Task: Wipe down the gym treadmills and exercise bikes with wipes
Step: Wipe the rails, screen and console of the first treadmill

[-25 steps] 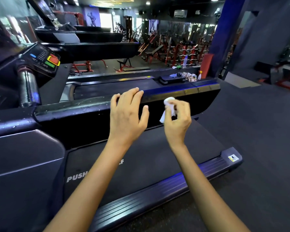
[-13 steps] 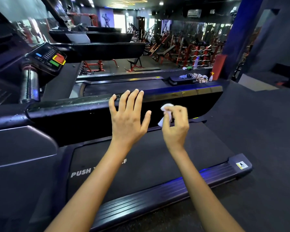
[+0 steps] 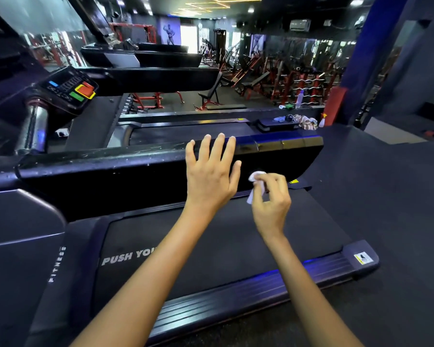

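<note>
A black treadmill lies in front of me, its belt [image 3: 236, 241] printed with white letters. A long black side rail [image 3: 110, 171] runs across it, dusty on top. My left hand [image 3: 211, 171] rests flat on the rail with fingers straight and spread. Just to its right, my right hand [image 3: 271, 199] pinches a small crumpled white wipe [image 3: 255, 184] against the rail's dark side face.
The control console [image 3: 70, 90] with red and green buttons and a chrome handle [image 3: 34, 128] stand at the left. More treadmills line up behind. A cloth, a spray bottle [image 3: 322, 121] and small items lie past the rail's far end. Benches and racks fill the background.
My right hand with the wipe has slid down from the rail's top edge onto its side face. The left hand stays on the rail. My view has shifted slightly.
</note>
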`<control>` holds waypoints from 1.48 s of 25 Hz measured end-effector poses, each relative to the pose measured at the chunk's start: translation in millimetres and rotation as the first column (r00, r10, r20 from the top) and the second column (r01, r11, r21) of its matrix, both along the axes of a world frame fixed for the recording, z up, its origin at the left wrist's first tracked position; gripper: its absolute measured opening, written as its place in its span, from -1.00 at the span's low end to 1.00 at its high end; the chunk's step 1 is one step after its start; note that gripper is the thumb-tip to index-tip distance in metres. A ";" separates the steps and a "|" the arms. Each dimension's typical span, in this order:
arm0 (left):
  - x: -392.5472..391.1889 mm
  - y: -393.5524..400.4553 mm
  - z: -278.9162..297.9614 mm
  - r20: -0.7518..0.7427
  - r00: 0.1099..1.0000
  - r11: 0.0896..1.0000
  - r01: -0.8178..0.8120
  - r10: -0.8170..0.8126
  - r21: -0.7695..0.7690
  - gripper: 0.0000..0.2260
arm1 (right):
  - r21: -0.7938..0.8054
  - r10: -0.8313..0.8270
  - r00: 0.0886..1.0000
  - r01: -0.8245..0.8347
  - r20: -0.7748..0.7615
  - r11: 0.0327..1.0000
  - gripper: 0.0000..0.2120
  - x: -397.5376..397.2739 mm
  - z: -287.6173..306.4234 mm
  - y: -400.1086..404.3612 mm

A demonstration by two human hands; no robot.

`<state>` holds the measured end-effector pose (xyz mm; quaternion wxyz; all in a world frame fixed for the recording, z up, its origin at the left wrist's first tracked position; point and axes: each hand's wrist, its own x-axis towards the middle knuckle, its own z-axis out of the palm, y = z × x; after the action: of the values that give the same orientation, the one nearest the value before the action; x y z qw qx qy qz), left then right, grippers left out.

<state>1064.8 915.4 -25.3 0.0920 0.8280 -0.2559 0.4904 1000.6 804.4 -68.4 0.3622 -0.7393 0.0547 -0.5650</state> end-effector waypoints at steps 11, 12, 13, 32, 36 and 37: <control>-7.1 -8.2 0.1 -0.020 0.998 0.997 -0.065 0.064 -0.048 -0.59 | -0.076 0.024 1.000 -0.024 0.000 0.997 -0.78 1.9 5.7 -42.2; -8.4 -9.5 0.3 -0.034 0.997 0.996 -0.074 0.073 -0.049 -0.58 | -0.036 -0.019 0.999 0.020 0.028 0.999 -0.77 2.4 11.1 -49.8; -9.0 -8.3 1.6 -0.046 0.996 0.996 -0.072 0.070 -0.053 -0.57 | -0.007 -0.065 0.996 0.066 0.063 0.998 -0.76 2.6 20.6 -51.7; -8.0 -72.9 9.1 -0.054 0.993 0.994 0.106 -0.104 0.038 -0.49 | -0.186 -0.109 0.993 0.117 0.051 0.976 -0.79 2.6 -3.3 -92.5; -9.5 -75.8 9.6 -0.061 0.992 0.994 0.111 -0.110 0.011 -0.47 | -0.047 -0.220 0.968 0.227 0.123 0.973 -0.78 13.5 29.1 -100.3; -9.7 -75.8 9.0 -0.063 0.992 0.994 0.110 -0.109 0.013 -0.47 | -0.078 -0.203 0.970 0.214 0.134 0.974 -0.77 14.3 27.5 -97.2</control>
<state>1055.1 839.6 -16.3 0.1200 0.8283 -0.3019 0.4566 1014.9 707.2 -40.9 0.2691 -0.7084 0.0833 -0.6471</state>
